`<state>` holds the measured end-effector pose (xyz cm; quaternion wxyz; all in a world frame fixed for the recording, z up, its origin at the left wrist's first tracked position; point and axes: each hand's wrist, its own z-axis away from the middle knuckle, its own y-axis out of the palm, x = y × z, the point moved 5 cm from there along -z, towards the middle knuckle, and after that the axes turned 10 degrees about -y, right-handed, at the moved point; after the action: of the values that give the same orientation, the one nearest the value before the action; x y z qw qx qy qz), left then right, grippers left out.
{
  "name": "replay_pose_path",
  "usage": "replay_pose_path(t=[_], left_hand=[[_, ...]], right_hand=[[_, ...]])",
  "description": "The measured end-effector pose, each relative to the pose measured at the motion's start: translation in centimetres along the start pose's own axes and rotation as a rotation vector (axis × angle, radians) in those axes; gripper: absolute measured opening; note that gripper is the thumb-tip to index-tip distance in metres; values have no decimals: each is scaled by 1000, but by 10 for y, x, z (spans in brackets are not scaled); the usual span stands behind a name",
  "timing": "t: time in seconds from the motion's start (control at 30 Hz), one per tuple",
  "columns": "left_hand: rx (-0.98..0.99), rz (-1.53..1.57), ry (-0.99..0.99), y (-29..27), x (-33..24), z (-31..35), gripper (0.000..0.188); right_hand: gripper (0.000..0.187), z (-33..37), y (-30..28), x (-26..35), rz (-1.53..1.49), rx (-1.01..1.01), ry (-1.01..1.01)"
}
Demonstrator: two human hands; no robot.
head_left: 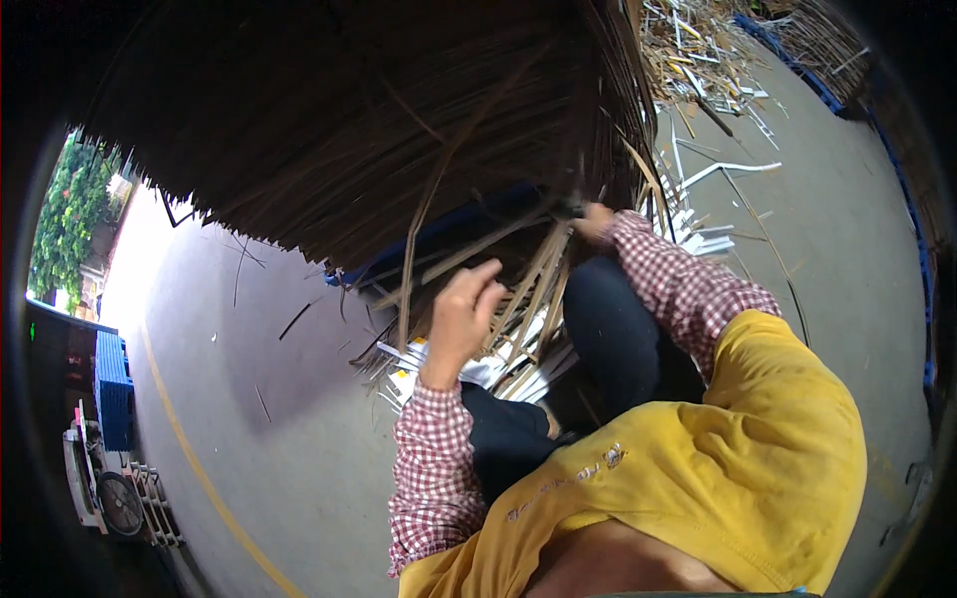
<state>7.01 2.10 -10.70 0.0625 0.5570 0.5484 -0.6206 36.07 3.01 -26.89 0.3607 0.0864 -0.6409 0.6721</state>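
A large dark stack of long, thin brown strips [329, 120] fills the upper middle, its ragged ends toward the left. My right hand [595, 221] is closed at the stack's lower right, by a small dark thing whose kind I cannot make out. My left hand [464, 314] is raised in front of the stack, fingers apart, with nothing visible in it. Loose tan strips [538, 284] lie between my hands, over white strips [488, 371] around my knees. A long bent strip [427, 199] hangs down the stack's front, close to my left hand.
Blue edging [439, 239] shows under the stack. A heap of white and tan scraps [698, 60] lies on the floor at the upper right, near another stack [812, 45]. Far left are blue pallets [114, 389] and a round fan-like thing [120, 503].
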Motion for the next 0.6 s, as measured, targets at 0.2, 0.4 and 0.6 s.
replay_pose_path(t=[0.2, 0.4, 0.6], left_hand=[[-747, -125, 313, -87, -1, -96, 20], [-422, -621, -217, -81, 95, -246, 30], [-359, -611, -277, -54, 118, -166, 31]], right_hand=[[33, 49, -41, -19, -372, 311, -119], [28, 73, -68, 109, -497, 375, -520], [27, 22, -112, 176, -609, 171, -631]])
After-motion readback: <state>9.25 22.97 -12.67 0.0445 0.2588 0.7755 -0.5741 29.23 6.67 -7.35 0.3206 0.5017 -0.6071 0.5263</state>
